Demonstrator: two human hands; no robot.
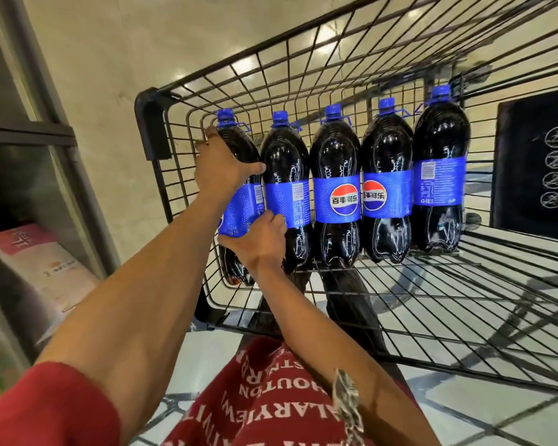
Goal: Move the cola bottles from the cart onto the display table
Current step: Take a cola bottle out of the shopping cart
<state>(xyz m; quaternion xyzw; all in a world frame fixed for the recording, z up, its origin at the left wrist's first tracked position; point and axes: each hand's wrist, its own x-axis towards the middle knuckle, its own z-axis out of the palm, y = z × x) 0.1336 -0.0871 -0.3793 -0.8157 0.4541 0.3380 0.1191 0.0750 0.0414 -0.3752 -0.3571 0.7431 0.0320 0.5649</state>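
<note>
Clasping the end bottle (242, 207), left hand (219, 162) curled round its shoulder, right hand (258, 243) round its lower body; I judge it heavy, slick, needing support underneath.

Both arms stretch forward, left above right. The left hand (221, 162) curls round the shoulder of one bottle (239, 204), thumb spread. The right hand (260, 241) grips the same bottle lower down.
</note>
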